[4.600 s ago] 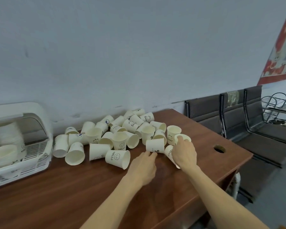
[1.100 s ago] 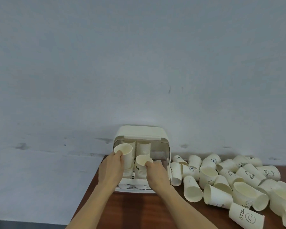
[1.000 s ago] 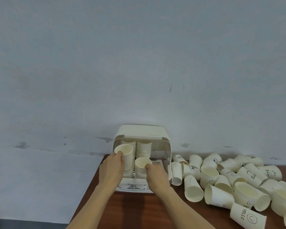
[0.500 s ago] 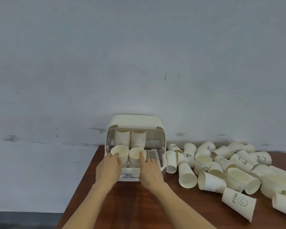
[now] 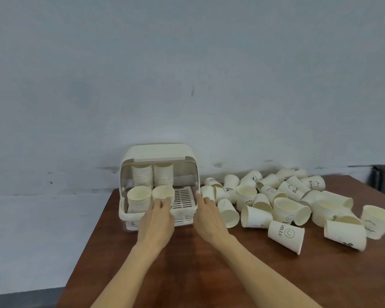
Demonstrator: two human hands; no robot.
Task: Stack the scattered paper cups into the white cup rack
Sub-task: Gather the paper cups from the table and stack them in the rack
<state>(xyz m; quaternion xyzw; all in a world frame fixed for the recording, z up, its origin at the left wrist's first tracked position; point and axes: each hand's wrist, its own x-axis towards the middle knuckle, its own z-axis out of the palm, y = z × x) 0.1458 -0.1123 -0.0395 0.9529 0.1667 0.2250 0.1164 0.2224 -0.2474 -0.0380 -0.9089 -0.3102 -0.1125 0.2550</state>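
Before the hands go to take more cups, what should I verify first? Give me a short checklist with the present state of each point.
1. Left hand free of cups: ok, its fingers only touch the front right stack.
2. Right hand free: ok, open, holding nothing, beside the white cup rack.
3. Front stacks upright in the rack: ok, the front left stack too.
4. Room left in the rack: ok, the bare grid on its right side is free.
5. Loose cups within reach: ok, the pile lies on the table just right of the right hand.
6. Back stacks able to take more cups: cannot tell.
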